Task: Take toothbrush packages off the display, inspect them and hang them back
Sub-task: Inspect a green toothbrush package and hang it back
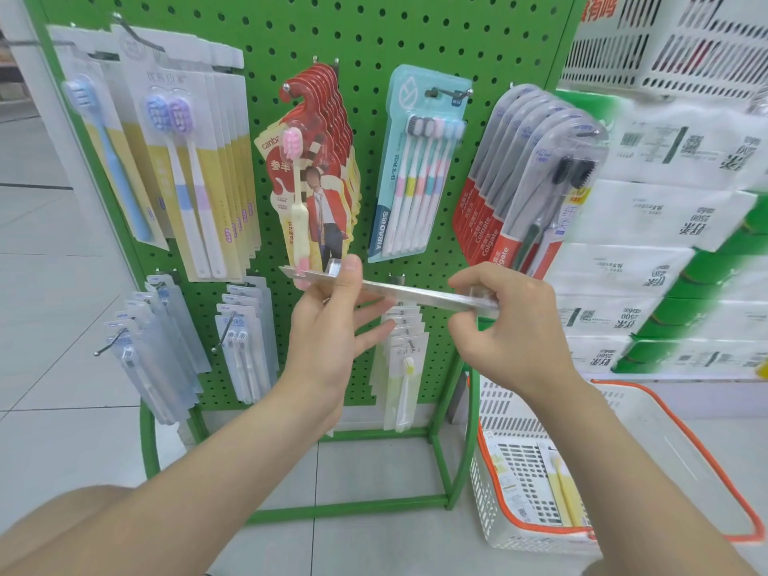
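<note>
Green pegboard display [365, 39] with one toothbrush package [415, 291] held in front of it.
A white basket [494, 484] stands on the floor at the right. The left hand [332, 326] and right hand [511, 330] are apart, each pinching one end of the package, which lies flat between them, off the hooks.

Desk: The toothbrush package [399, 291], seen edge-on: clear glossy plastic over thin card?

Photographer: Yes. The hanging packs [419, 168] share that clear, light-catching blister. The perforated pegboard [374, 43] is smooth green paint, with bare shiny metal hooks [451, 92].

Desk: And the rest?

Photographer: A white slotted plastic basket [511, 403], orange-rimmed, matt; tissue packs [648, 209] in sheeny film. The floor [62, 305] is glossy pale tile.
</note>
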